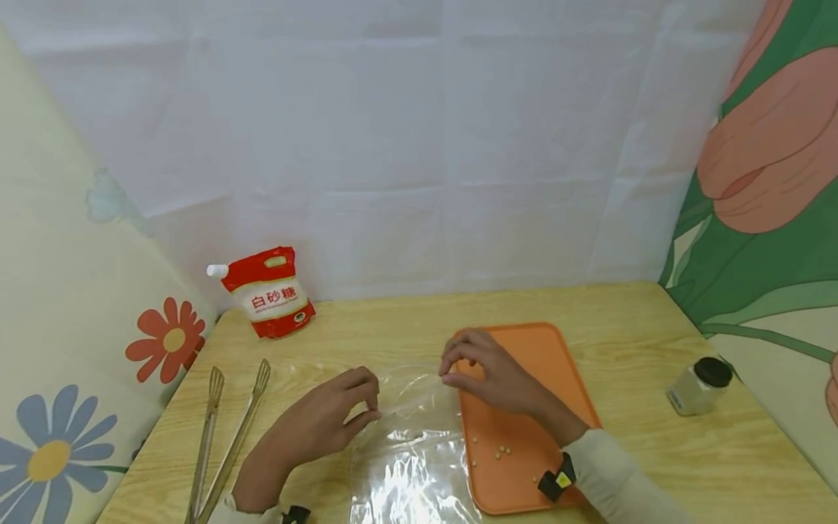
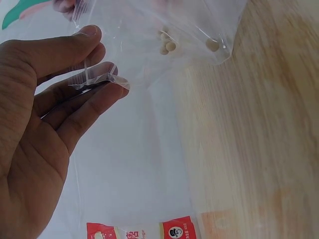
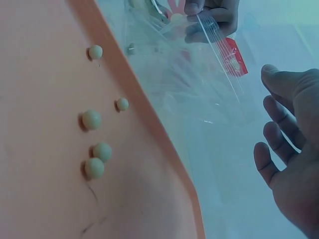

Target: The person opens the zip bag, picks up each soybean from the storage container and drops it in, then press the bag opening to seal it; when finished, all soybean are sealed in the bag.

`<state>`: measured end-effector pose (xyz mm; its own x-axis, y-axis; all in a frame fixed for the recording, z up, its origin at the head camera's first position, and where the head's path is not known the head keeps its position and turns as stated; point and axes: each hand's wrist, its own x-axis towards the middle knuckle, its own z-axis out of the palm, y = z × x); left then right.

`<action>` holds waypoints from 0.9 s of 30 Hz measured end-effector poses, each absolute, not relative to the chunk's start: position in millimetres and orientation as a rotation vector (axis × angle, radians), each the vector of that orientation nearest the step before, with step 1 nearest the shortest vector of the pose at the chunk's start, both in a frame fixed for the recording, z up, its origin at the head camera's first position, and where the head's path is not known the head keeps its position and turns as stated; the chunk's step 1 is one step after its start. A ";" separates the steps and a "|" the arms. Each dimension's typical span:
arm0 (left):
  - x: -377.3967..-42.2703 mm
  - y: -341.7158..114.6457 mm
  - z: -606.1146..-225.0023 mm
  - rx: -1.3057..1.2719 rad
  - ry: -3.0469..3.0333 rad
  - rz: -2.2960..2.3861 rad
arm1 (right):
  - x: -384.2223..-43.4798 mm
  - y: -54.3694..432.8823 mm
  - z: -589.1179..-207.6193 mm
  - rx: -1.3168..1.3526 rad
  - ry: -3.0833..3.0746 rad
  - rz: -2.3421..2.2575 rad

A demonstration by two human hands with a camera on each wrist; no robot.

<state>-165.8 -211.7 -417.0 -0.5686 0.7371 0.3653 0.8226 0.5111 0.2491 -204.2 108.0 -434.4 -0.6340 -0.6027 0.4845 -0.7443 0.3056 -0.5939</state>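
A clear plastic zip bag (image 1: pixel 415 466) stands between the two hands. My left hand (image 1: pixel 324 422) pinches its zip-strip edge between thumb and fingers, plain in the left wrist view. A few small pale balls (image 2: pixel 171 46) show low in the bag. My right hand (image 1: pixel 494 375) is over the left side of an orange tray (image 1: pixel 543 338), near the bag's other upper corner. In the right wrist view its fingers (image 3: pixel 276 132) are loosely bent, apart from the bag, with nothing between them. Several more pale balls (image 3: pixel 91 120) lie on the tray.
Metal tongs (image 1: pixel 238 429) with slotted ends lie spread on the wooden table at left. A red and white sugar pouch (image 1: pixel 271 295) with a white spout stands at the back left. A small jar with a black lid (image 1: pixel 700 386) is at far right.
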 end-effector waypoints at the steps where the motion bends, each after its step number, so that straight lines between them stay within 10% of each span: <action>1: -165.8 -211.7 -417.1 -1.331 -2.540 -0.591 | -204.7 106.5 -434.2 1.258 -2.382 1.218; 27: -168.1 -212.8 -419.0 -1.324 -2.560 -0.607 | -207.8 82.3 -434.8 1.147 -2.394 1.212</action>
